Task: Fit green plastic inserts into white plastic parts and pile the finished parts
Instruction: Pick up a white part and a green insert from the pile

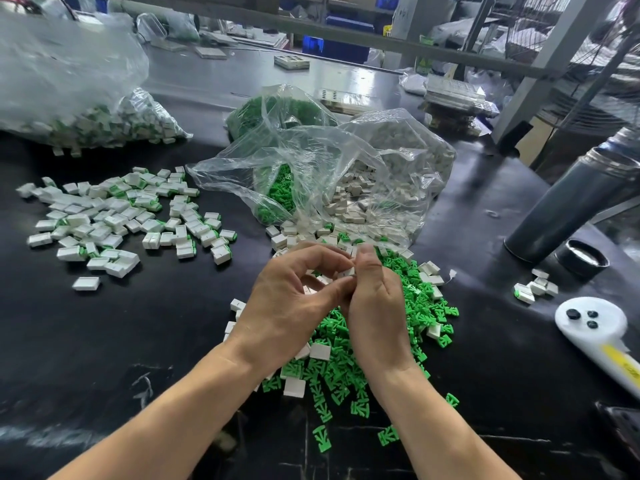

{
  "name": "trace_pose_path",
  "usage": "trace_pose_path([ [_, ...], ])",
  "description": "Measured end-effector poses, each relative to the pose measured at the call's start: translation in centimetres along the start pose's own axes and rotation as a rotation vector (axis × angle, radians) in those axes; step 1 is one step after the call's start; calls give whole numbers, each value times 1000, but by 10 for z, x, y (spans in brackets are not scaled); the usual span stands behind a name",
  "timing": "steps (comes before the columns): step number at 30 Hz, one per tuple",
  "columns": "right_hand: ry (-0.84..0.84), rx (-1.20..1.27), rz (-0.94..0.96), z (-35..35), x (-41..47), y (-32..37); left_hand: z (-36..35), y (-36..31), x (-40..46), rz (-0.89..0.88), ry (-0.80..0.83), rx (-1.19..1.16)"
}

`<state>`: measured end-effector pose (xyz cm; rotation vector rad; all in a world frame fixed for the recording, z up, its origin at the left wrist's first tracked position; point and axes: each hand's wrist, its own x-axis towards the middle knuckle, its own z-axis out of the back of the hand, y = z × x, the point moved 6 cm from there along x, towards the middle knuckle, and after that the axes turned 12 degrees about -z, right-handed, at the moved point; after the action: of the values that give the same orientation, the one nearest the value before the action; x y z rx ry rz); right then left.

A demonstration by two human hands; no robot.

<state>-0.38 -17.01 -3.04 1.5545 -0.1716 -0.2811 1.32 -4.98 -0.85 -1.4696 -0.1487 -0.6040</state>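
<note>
Dark surface (138, 341): stock heaped close; left hand (291, 306) and right hand (375, 306) pinch one white part (348, 273) together for fitting.

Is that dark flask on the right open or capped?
Open: the flask shows a bare threaded neck, and its black cap lies beside it on the table.

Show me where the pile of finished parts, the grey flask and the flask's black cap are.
pile of finished parts (114, 220), head view, middle of the heap
grey flask (568, 209), head view, its side wall
black cap (581, 259), head view, its rim
</note>
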Motion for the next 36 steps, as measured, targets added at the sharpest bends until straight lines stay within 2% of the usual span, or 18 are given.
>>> trace_pose_path([
  [5, -59, -92, 125, 14, -2, 9, 19, 6, 3, 19, -109, 16],
  [10, -24, -166, 220, 14, -3, 14, 23, 9, 4, 49, -111, -27],
  [15, -48, -173, 243, 16, -3, 14, 22, 9, 3, 31, -94, 68],
  [21, -60, -193, 179, 17, -2, 9, 21, -6, 1, -154, -75, 433],
  [25, -62, -190, 136, 17, -1, 7, 21, -9, 1, -210, -15, 562],
  [27, -85, -210, 110, 20, 1, 5, 26, -6, 2, -194, 2, 610],
  [30, -169, -364, 111, 28, 3, 5, 41, 4, 7, -128, 1, 737],
  [36, -190, -657, 124, 28, 3, 8, 91, 24, 16, 34, -111, 1074],
])
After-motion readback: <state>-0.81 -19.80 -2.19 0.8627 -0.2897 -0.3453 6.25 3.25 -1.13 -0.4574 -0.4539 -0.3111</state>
